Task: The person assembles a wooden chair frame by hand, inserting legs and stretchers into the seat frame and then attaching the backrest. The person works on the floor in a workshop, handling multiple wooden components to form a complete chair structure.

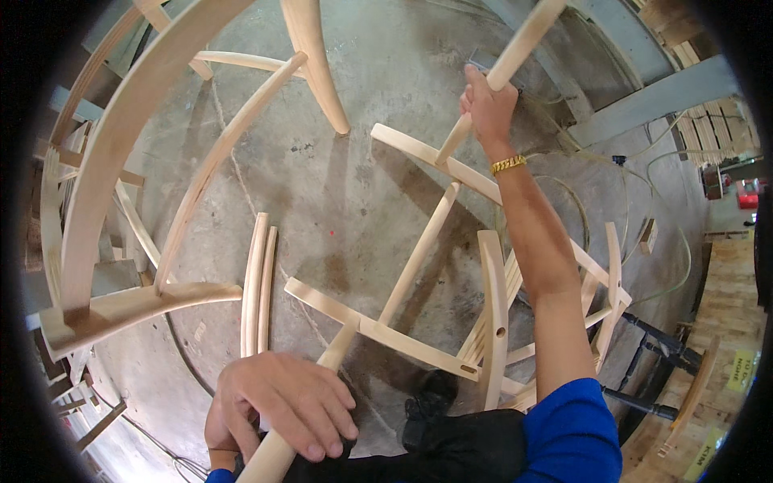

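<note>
A pale wooden chair frame stretches in front of me, its two side rails joined by a crossbar (420, 253). My right hand (489, 109), a gold bracelet on its wrist, is closed round a round chair leg (525, 44) at the far right. That leg meets the far side rail (411, 143). Close to my body, my left hand (290, 398) lies over another round chair leg (274, 459) with its fingers curled across it. This leg's narrow end meets the near side rail (378, 334). A curved upright (493, 314) with a hole stands at the frame's right.
Another wooden frame with curved parts (113, 153) stands at the left. Several slim wooden strips (259, 282) stand beside my left hand. A hose (684, 258) loops over the concrete floor at right, near a wooden workbench (717, 314). My black shoe (431, 398) is below the frame.
</note>
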`<state>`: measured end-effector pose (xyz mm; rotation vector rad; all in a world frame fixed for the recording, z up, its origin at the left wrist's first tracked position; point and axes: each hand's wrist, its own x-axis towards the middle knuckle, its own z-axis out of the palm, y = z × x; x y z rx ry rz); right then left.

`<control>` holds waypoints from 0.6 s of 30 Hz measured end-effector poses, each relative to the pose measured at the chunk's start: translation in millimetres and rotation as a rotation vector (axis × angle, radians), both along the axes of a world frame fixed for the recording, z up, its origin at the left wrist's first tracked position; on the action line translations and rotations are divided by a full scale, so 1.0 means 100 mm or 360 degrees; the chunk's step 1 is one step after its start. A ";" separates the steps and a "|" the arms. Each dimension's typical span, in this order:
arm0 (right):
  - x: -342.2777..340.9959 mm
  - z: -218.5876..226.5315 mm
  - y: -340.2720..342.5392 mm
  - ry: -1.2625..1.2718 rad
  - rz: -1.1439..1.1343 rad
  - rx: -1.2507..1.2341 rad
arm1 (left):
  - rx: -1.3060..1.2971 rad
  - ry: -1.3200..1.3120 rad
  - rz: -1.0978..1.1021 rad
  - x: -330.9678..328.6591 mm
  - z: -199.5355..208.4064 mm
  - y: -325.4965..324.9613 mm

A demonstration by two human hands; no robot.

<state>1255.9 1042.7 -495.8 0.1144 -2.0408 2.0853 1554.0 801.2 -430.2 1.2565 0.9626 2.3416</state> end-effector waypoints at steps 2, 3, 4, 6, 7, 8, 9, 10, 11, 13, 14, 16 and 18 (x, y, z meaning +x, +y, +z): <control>-0.07 -0.04 -0.01 0.0246 -0.0076 0.0396 | 0.0020 -0.0105 -0.0014 -0.12 0.01 -0.02; -0.07 -0.08 -0.04 0.0352 -0.0112 0.0603 | 0.0035 -0.0169 -0.0027 -0.18 -0.02 -0.03; -0.05 -0.12 -0.07 0.0321 -0.0289 0.0573 | 0.0139 -0.0195 -0.0098 -0.35 -0.15 -0.05; 0.11 -0.17 -0.26 0.0470 -0.0565 0.0653 | -0.0131 -0.0061 0.0170 -0.87 -0.11 -0.12; 0.21 -0.20 -0.22 0.0538 -0.0731 0.0743 | -0.0248 -0.0053 0.0360 -1.18 -0.07 -0.05; 0.22 -0.15 -0.31 0.0518 -0.0682 0.0655 | -0.0478 -0.0096 0.0745 -1.42 0.19 0.08; 0.23 -0.17 -0.29 0.0504 -0.0660 0.0631 | -0.0653 -0.0126 0.1033 -1.70 0.35 0.27; 0.23 -0.18 -0.28 0.0501 -0.0631 0.0593 | -0.0746 -0.0133 0.1244 -1.97 0.49 0.46; 0.20 -0.16 -0.24 0.0475 -0.0462 0.0593 | -0.0990 0.0200 0.1390 -2.26 0.62 0.56; 0.09 -0.15 0.04 0.0403 -0.0166 0.0631 | -0.0753 0.0148 0.1392 -2.59 0.84 1.09; 0.07 -0.06 0.00 0.0353 0.0025 0.0432 | -0.0860 0.0203 0.1522 -2.68 0.87 1.24; 0.10 0.18 -0.10 0.0223 0.0411 0.0027 | -0.0964 0.0204 0.1838 -2.85 0.79 1.37; 0.11 0.12 -0.01 0.0078 0.0501 0.0110 | -0.0909 0.0108 0.2110 -2.91 0.66 1.57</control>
